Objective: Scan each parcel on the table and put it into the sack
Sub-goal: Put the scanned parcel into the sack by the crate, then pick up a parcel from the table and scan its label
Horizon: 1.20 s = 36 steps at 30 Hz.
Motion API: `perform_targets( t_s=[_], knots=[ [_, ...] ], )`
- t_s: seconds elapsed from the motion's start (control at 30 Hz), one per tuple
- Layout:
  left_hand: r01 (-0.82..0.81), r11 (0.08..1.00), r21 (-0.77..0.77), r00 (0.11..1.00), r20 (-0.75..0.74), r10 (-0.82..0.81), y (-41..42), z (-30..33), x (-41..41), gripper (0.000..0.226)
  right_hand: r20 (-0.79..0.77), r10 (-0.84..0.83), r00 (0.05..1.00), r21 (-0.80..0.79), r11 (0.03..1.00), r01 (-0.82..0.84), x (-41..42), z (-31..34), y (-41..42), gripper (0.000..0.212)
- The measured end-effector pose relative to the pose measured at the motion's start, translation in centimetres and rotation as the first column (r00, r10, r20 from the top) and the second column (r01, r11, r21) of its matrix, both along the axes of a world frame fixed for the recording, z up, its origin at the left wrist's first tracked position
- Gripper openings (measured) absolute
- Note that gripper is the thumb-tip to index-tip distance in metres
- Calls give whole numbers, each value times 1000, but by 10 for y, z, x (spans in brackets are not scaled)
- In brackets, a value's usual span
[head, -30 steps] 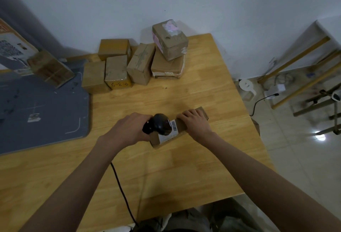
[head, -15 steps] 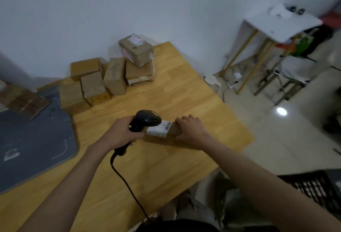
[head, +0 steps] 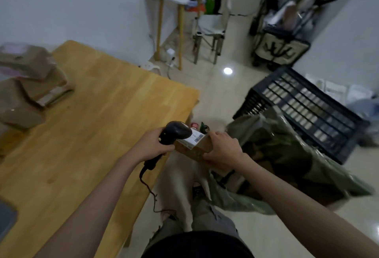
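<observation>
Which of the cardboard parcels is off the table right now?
The parcel with the white barcode label, held by the right hand beside the scanner. The other parcels sit stacked on the table.

Left hand [head: 150, 147] grips scanner [head: 176, 133]; right hand [head: 222, 149] holds parcel [head: 196, 147] beside sack [head: 287, 155].

A small makeshift parcel-sorting room, likely in a home or small office: plain white walls and a tiled floor [head: 221, 97]. A wooden table [head: 98, 101] carries stacked cardboard parcels [head: 30, 85], with a black crate [head: 303, 105], a green sack [head: 287, 155], a folding chair [head: 211, 25] and a cluttered cart [head: 281, 38] nearby.
</observation>
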<state>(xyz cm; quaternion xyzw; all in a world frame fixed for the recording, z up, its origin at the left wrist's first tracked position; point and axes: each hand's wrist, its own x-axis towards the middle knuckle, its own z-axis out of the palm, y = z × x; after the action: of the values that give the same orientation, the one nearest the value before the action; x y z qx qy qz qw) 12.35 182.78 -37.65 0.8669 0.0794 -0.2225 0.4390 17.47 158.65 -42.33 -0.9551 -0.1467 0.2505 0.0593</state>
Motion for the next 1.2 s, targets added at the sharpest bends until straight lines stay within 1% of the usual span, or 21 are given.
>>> perform_targets(
  t_s=[0.17,0.3,0.4,0.53,0.67,0.77,0.87,0.9,0.93,1.03,1.1,1.2],
  knots=[
    [119,993,0,993,-26,-119,-63,-7,15,28,-43,-173,984,-26,985,172,-18,-7,-70,74],
    [201,979,16,979,-33,-200,-112,-13,30,32,-73,-250,965,-72,967,245,-24,-15,-121,75],
    [237,971,21,970,-52,-236,-146,-24,44,34,-132,-317,939,-122,946,302,-21,-26,-159,72],
    [256,967,15,962,-99,-253,-186,-42,63,36,-194,-418,888,-186,904,385,-6,-48,-207,72],
    [242,970,25,961,-142,-236,-215,-63,80,36,-222,-476,851,-184,877,443,16,-70,-239,73],
    [208,978,36,966,-164,-199,-227,-76,86,35,-234,-480,845,-152,877,456,36,-83,-248,84],
    [194,978,73,967,-183,-178,-233,-89,92,34,-287,-473,833,-137,881,453,57,-96,-248,95],
    [183,980,79,967,-192,-165,-234,-92,94,35,-298,-470,831,-129,882,453,63,-100,-247,94],
    [170,982,78,968,-200,-151,-234,-96,97,36,-309,-471,826,-123,881,456,69,-105,-246,88],
    [137,988,71,970,-213,-119,-236,-104,103,33,-351,-465,813,-101,882,461,82,-124,-241,61],
    [119,991,62,969,-225,-102,-236,-108,105,31,-368,-467,804,-80,877,473,86,-137,-234,55],
    [111,992,55,968,-231,-96,-236,-115,107,31,-386,-442,810,-41,885,464,91,-162,-225,53]
  ],
)
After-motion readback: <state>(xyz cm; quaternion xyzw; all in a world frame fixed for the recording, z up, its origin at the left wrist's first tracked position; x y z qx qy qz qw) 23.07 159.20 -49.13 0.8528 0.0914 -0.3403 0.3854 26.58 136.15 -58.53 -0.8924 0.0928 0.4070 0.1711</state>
